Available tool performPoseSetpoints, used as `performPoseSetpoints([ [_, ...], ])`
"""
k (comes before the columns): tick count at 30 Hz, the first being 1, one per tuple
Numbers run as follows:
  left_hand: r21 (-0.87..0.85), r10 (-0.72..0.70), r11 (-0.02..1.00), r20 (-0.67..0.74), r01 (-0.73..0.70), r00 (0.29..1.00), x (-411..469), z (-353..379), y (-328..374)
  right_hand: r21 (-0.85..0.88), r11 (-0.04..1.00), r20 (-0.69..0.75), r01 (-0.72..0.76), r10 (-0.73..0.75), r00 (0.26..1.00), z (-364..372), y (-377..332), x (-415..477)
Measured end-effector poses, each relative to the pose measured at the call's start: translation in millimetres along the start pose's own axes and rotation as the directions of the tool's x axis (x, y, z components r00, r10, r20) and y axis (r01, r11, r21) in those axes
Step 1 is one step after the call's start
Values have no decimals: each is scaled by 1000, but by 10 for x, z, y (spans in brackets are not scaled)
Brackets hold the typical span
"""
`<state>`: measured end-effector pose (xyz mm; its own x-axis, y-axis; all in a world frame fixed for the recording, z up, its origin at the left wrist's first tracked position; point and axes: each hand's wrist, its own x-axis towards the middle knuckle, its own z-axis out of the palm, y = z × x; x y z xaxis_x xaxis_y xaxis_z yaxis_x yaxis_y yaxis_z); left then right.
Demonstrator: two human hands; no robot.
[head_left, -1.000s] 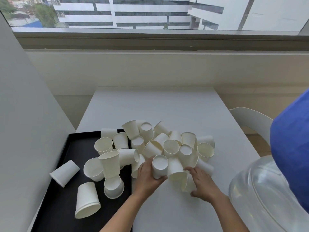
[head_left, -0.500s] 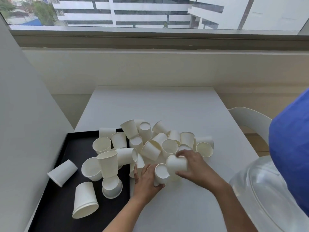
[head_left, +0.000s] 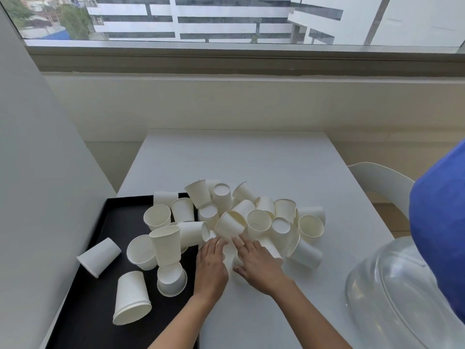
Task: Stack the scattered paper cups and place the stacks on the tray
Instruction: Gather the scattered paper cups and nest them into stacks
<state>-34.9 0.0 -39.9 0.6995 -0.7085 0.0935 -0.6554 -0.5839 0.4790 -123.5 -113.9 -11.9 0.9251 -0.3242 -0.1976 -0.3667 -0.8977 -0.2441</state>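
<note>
Several white paper cups (head_left: 259,220) lie in a loose heap on the white table (head_left: 251,159), spilling onto the black tray (head_left: 100,311) at the left. Loose cups rest on the tray: one upside down (head_left: 132,298), one on its side (head_left: 99,256), and a tall cup standing on another (head_left: 166,245). At the heap's near edge, my left hand (head_left: 211,263) and my right hand (head_left: 256,260) are pressed together around paper cups (head_left: 232,259). The fingers hide most of these cups, so I cannot tell whether they are nested.
A clear plastic dome (head_left: 392,298) sits on the table at the near right. Blue fabric (head_left: 440,222) fills the right edge, with a white chair (head_left: 382,182) behind it. A grey wall (head_left: 37,172) runs along the tray's left side.
My right hand picked a cup from the near right of the heap and carried it left. It now meets the cup in my left hand, and both hands are closed together.
</note>
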Motion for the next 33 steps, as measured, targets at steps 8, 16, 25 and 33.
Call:
performPoseSetpoints([
  [8,-137,-211,970,-65,201,975,198,-131,99,515,850,-471,-105,383,795,-36,153,-55],
  [16,-165,-512,829,156,534,844,372,-187,153,477,770,-129,-423,538,833,80,372,-97],
  [25,-274,-593,634,427,723,682,376,-252,179,622,648,-72,-439,606,792,57,385,-112],
  [33,-591,-232,800,-146,103,962,129,-353,471,896,428,-278,-114,743,609,-281,410,-227],
])
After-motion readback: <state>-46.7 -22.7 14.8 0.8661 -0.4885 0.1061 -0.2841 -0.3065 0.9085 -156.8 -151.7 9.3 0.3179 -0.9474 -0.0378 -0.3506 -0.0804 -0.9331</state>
